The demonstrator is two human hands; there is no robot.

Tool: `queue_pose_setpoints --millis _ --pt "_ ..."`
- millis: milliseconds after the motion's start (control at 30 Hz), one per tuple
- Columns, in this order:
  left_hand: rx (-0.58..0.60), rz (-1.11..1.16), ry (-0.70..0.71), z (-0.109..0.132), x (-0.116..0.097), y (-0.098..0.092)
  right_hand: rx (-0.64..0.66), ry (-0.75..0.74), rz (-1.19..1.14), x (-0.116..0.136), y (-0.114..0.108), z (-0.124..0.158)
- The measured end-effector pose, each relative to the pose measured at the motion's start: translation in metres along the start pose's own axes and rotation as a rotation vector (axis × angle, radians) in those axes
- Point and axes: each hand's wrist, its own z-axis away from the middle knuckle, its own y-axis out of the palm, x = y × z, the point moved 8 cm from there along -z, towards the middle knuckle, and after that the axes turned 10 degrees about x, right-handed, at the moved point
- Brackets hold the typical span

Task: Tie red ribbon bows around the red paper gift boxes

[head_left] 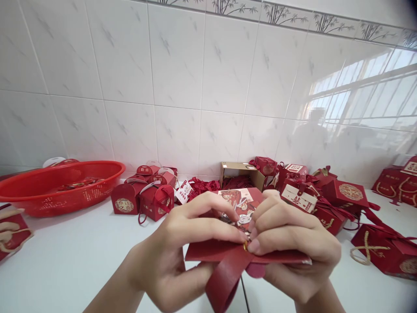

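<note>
Close in front of me, a red printed gift box (203, 251) sits between both hands, tilted so its edge faces me. My left hand (182, 243) grips its left side, fingers on top and thumb below. My right hand (293, 239) closes on the right side, its fingertips pressing beside a small gold-coloured eyelet (245, 246). From the middle of that edge a wide dark red strap (226, 274) loops down towards me. The fingers hide much of the printed top, and I cannot tell whether the strap passes through the eyelet.
A red plastic basket (74, 201) with printed pieces inside stands at the left. Several small red boxes (125, 199) sit beside it. Behind my hands is an open cardboard box (259, 177) by dark red ribbons (203, 184). More red boxes (352, 193) crowd the right, before a tiled wall (176, 78).
</note>
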Motion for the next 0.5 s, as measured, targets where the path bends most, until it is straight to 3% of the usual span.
queue_pose_setpoints --millis 233,500 --pt "-0.175 -0.120 0.103 -0.002 -0.006 -0.004 -0.021 0.008 -0.056 -0.011 0.002 0.000" --pt "-0.118 -0.299 0.045 0.003 0.004 -0.013 0.134 0.314 -0.118 -0.036 0.012 0.000"
